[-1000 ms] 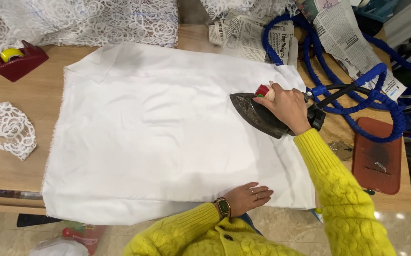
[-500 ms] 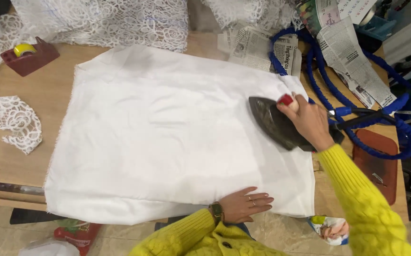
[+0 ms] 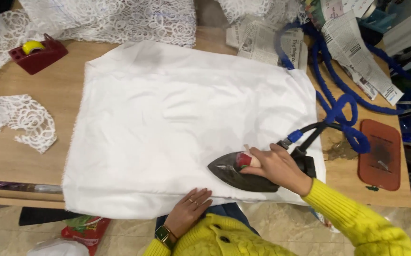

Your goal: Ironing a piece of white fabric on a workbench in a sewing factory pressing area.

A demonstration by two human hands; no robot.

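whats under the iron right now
The iron, gripped by the right hand, sits flat on the white cloth near its front edge. The cloth covers the wooden table there, so the tabletop beneath it cannot be seen.

White cloth (image 3: 167,128); black iron (image 3: 243,173); blue cord (image 3: 338,102); yellow sleeves (image 3: 357,220); white floral lace (image 3: 21,121).

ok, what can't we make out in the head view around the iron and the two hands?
- Iron: handle and soleplate hidden by the right hand and the body itself.
- Left hand: palm and the white cloth under it unseen.
- Blue cord: far end lost among newspapers at the top edge.
- Newspaper print: too small.
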